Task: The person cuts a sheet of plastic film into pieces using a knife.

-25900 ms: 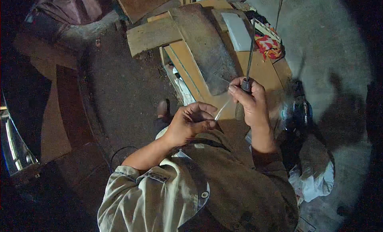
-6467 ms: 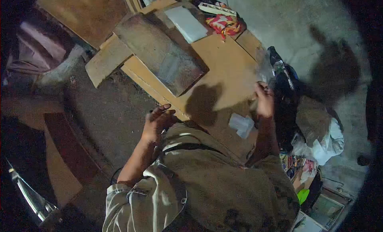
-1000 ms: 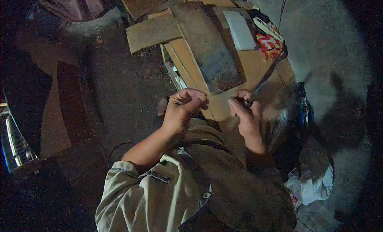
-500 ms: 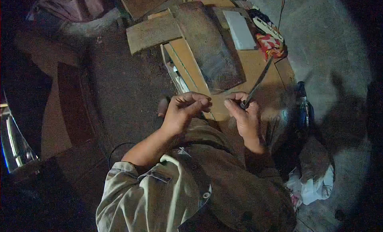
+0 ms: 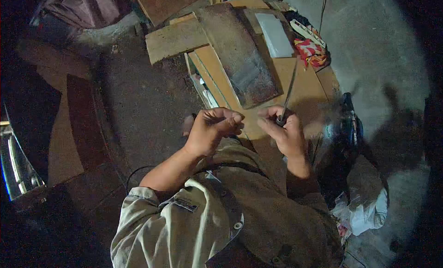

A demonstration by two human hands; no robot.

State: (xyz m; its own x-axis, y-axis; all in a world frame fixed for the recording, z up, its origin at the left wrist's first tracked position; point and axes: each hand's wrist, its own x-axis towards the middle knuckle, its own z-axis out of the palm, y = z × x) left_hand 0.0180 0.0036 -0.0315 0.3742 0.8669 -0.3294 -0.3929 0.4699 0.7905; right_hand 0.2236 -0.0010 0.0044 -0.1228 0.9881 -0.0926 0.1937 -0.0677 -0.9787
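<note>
My left hand is closed, with thumb and fingertips pinched together; anything between them is too small to make out. A short gap separates it from my right hand, whose fingers are wrapped round a long, thin, dark tool. This tool looks like a narrow blade or file and points up and away from me. Its lower end is hidden in the palm. My right thumb and fingertips are slightly blurred. Beyond the hands a dark, worn board lies over brown cardboard.
A white flat slab rests on the cardboard, next to a red and yellow patterned cloth. A smaller board lies at the left. White plastic bags sit on the floor at the right, below a dark bottle-like object.
The thin tool's tip has swung left and the tool stands more upright in view. My right hand has turned slightly with it. My left hand has barely moved.
</note>
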